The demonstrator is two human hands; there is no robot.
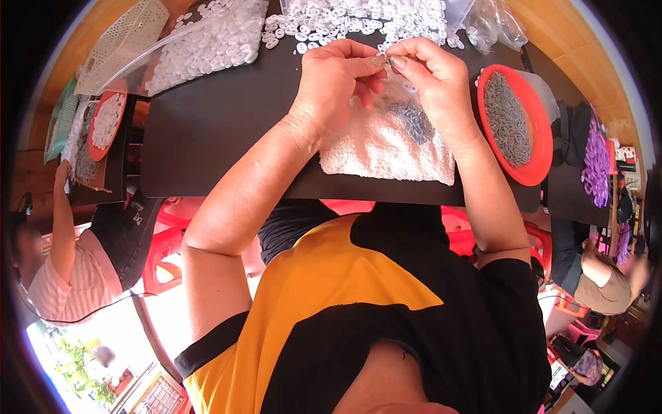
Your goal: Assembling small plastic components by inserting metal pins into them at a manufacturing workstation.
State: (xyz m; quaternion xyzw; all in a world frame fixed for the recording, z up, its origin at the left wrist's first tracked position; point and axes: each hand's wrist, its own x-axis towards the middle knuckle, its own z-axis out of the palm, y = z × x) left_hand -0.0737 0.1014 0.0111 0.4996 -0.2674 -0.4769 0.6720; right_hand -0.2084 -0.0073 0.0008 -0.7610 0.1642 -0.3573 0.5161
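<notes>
Above a pale pink cloth [386,157], my left hand [338,79] and my right hand [436,77] meet fingertip to fingertip. Each is closed in a pinch; what they hold between them is too small and covered to make out. A little heap of thin grey metal pieces [416,123], screw-like, lies on the cloth by my right wrist. Just beyond my fingers spreads a pile of small white oval plastic pieces [345,24] with holes. To the right stands a red basin [540,148] full of similar grey pieces [507,117].
A clear bag of white pieces [207,55] lies at the far left of the dark table [214,131], near a white perforated basket [127,45]. Crumpled clear bags [493,27] sit at the far right. One person [79,269] works at left; another [603,283] sits at right.
</notes>
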